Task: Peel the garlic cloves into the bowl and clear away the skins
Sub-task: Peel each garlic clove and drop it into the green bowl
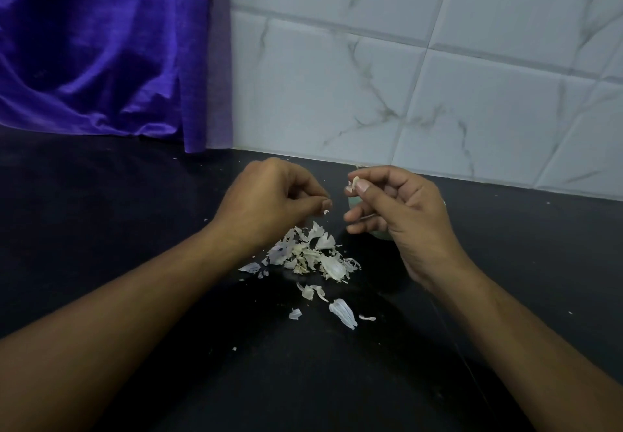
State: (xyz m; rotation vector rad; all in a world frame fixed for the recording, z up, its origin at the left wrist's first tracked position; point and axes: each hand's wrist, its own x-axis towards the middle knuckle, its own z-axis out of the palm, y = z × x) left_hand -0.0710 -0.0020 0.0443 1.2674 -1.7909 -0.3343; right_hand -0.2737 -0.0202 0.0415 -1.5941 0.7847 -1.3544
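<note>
Purple cloth (101,44) hangs upper left. The left hand (269,199), left of centre, is curled in and pinching 1 tiny skin fleck (326,212) right above the skin pile (310,253) on the black counter (101,229). Just right of that, the right hand (397,209) pinches a garlic clove (354,183) over the pale green bowl (381,235), which is mostly hidden.

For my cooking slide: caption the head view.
Peeling garlic: right hand pinches a garlic clove; left hand holds a scrap above the skin pile on a black counter.
</note>
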